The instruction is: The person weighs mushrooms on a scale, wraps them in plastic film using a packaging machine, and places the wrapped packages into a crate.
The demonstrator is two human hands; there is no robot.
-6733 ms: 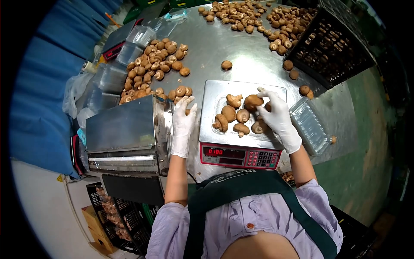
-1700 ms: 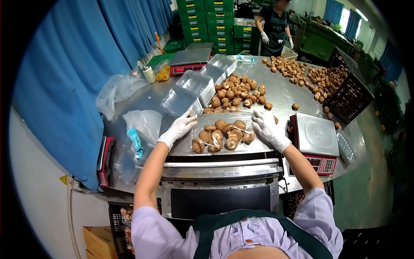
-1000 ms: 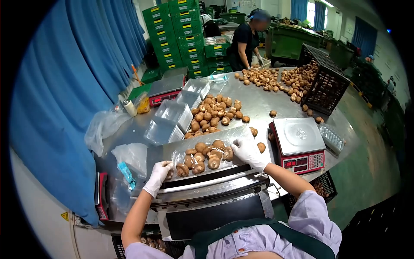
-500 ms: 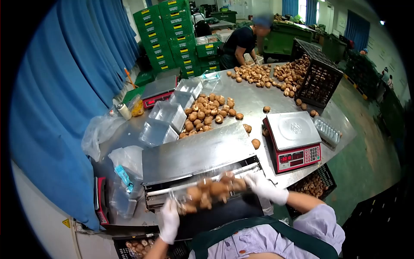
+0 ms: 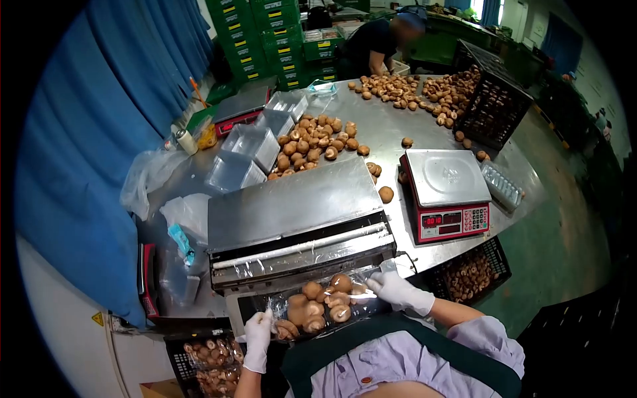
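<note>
A clear tray of brown mushrooms (image 5: 313, 308) under plastic film lies over the black front plate of the wrapping machine (image 5: 292, 205). At the tray's left end, my left hand (image 5: 257, 335) in a white glove pinches the film with closed fingers. My right hand (image 5: 400, 292), also gloved, has its fingers closed on the film at the right end. Behind the tray, a white film roll (image 5: 305, 247) lies in the machine, with film near it. The digital scale (image 5: 446, 179) to the right bears nothing on its plate.
Loose mushrooms (image 5: 312, 142) lie behind the machine beside clear trays (image 5: 249, 147). A black crate (image 5: 494, 109) is tipped on its side at the back right, near another person (image 5: 371, 46). Crates of mushrooms (image 5: 468, 272) stand below the table.
The filled tray has moved from the machine's top plate toward my body, over the front plate, with both hands at its ends. Earlier, mushrooms lay in a tray on the scale.
</note>
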